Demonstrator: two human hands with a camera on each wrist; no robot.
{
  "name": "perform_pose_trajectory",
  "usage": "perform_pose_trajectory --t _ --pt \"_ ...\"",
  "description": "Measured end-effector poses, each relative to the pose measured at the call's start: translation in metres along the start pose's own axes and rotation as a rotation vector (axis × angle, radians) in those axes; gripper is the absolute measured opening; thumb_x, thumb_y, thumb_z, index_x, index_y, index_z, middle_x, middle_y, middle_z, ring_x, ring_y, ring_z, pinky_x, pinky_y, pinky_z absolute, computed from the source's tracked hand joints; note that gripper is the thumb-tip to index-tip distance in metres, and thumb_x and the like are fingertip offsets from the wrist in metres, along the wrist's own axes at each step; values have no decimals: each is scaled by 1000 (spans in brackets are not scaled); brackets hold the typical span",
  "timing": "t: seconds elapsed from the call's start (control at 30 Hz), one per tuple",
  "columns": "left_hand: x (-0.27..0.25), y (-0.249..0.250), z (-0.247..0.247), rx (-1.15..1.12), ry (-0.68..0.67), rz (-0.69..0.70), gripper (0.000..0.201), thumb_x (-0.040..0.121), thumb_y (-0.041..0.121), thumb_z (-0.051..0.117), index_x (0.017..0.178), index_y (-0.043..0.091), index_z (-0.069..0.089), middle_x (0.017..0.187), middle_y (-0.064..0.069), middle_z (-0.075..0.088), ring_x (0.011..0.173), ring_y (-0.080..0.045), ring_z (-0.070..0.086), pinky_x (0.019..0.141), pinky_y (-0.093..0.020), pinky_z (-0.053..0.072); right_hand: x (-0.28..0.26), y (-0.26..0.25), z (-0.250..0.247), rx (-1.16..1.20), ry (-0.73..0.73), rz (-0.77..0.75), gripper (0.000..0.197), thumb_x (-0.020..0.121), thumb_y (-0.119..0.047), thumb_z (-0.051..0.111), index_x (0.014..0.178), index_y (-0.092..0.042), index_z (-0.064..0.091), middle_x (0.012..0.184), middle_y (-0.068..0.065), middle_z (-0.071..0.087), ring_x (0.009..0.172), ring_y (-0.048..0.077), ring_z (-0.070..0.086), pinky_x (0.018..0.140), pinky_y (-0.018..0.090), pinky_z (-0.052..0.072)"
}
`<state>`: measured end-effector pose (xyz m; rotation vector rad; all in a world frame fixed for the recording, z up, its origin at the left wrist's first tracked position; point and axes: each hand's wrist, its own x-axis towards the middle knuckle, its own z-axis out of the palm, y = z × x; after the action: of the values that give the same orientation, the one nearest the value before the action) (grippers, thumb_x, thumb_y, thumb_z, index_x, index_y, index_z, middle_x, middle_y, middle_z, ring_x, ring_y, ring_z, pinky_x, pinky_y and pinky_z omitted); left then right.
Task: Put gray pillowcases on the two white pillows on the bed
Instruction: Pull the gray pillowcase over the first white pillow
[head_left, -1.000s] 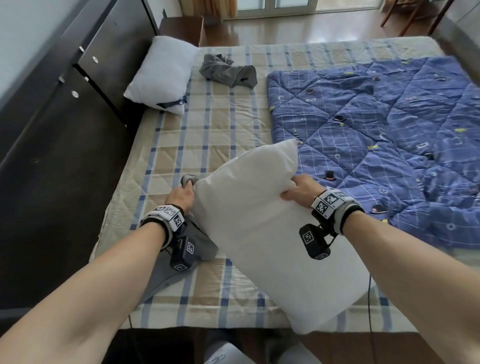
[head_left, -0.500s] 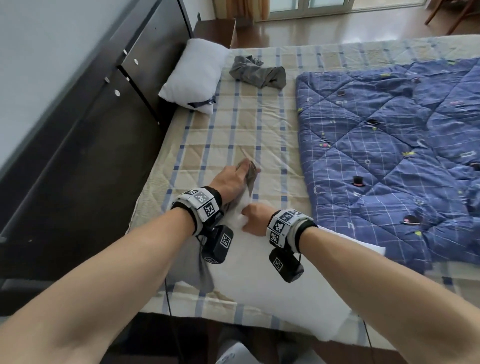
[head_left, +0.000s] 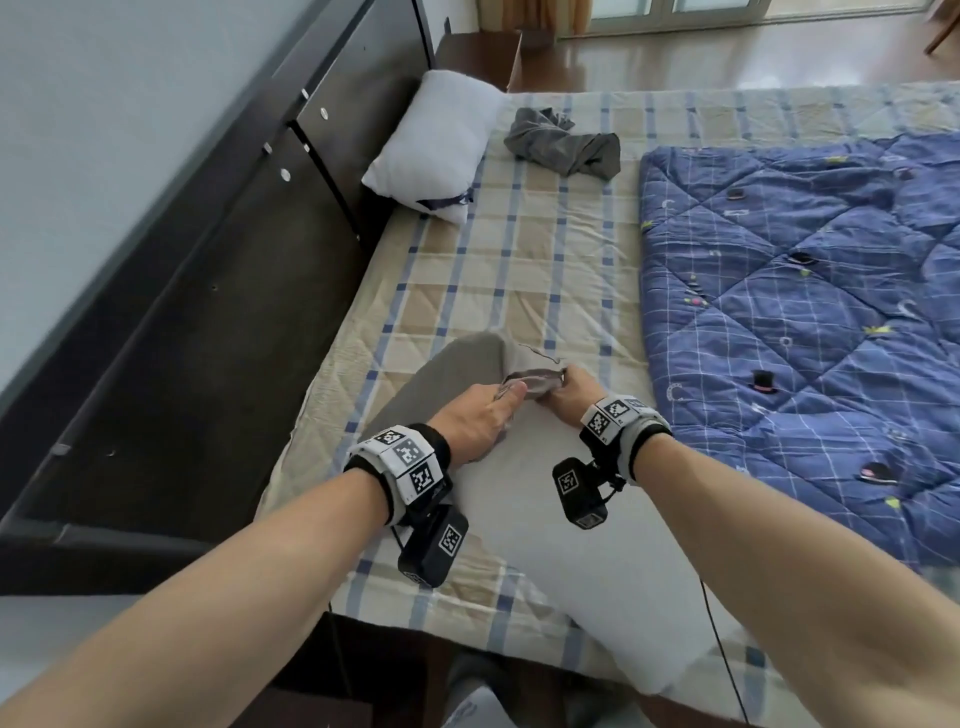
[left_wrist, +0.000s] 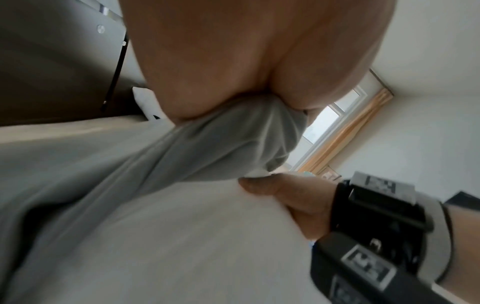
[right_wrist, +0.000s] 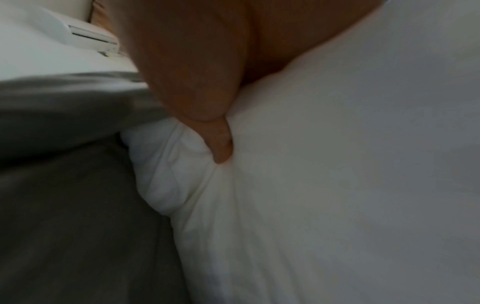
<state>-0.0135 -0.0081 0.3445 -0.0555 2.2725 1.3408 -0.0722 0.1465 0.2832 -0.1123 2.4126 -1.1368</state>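
A white pillow (head_left: 545, 519) lies slantwise on the bed's near side, its near end hanging over the mattress edge. A gray pillowcase (head_left: 457, 374) covers its far left corner. My left hand (head_left: 483, 410) grips the bunched edge of that pillowcase (left_wrist: 207, 148). Just to its right, my right hand (head_left: 569, 387) pinches the pillow's far corner (right_wrist: 337, 185) at the pillowcase's mouth, fingers dug into the white fabric. A second white pillow (head_left: 436, 145) leans on the headboard. A second gray pillowcase (head_left: 563, 145) lies crumpled beside it.
The bed has a checked beige and blue sheet (head_left: 519, 270). A blue quilt (head_left: 805, 312) covers its right half. A dark wooden headboard (head_left: 234, 291) runs along the left. A dark nightstand (head_left: 478, 52) stands past the far pillow, with wood floor beyond.
The near pillow, held up a second ago, now lies flat on the bed. Both hands moved forward to its far corner, where the gray pillowcase now sits.
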Motion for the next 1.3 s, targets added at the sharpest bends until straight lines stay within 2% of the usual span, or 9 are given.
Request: perform_pose_trajectory --t 0.13,0.23,0.37,0.5,0.7,0.9,1.07,1.2,1.3 --pt "4 -20 -12 188 -6 15 41 102 36 41 103 3 65 66 2 51 60 -14 43 62 -29 41 -3 -14 -19 34 84 99 49 86 -27 65 127 -5 50 119 6 61 110 21 57 91 32 45" --pt "4 -25 -16 172 -85 65 26 99 35 47 109 28 71 88 3 72 78 -10 55 78 -27 45 1 -10 -21 -3 150 192 50 90 -19 56 136 -8 39 121 15 58 113 31 57 87 29 42" --pt "11 -29 -12 308 -71 49 18 92 31 60 93 16 69 92 -8 70 85 -17 62 82 -35 48 -2 -17 -20 -97 60 54 9 87 -14 52 84 -14 61 85 9 65 93 30 65 73 28 44" --pt "19 -37 -22 472 68 -83 23 89 34 57 106 19 60 109 -5 69 104 -28 62 93 -36 50 -11 -36 -19 -56 -13 50 13 89 -19 57 84 -10 64 85 10 65 87 26 62 72 28 43" --pt "16 -27 -33 435 137 -75 45 81 53 59 113 21 57 105 -1 67 95 -24 64 85 -39 54 -34 -55 -12 109 -159 91 14 92 -28 60 90 -15 62 79 2 56 76 16 51 57 17 38" --pt "-5 -16 -3 277 -2 -91 61 79 62 64 124 22 51 111 5 60 97 -16 60 70 -26 47 -43 -28 -5 580 -169 358 17 85 -25 62 98 -13 61 92 7 65 79 23 63 81 36 55" --pt "-4 -33 44 434 -175 -129 35 83 47 69 97 16 58 91 -2 65 80 -19 60 65 -27 43 -50 -6 -6 -116 -149 335 39 95 -30 42 117 -5 61 115 16 63 100 30 61 84 29 46" --pt "3 -58 78 542 -206 -151 28 94 34 53 97 10 66 104 -14 69 98 -32 63 76 -29 44 -44 17 21 -225 -194 259 48 88 -40 38 102 -2 65 108 21 66 105 34 62 90 34 48" --pt "9 -76 74 481 -171 -203 44 90 57 53 91 13 59 93 -8 65 90 -29 61 70 -31 41 -37 17 28 -201 -244 281 37 91 -32 38 102 -5 62 113 21 62 104 29 59 94 36 46"
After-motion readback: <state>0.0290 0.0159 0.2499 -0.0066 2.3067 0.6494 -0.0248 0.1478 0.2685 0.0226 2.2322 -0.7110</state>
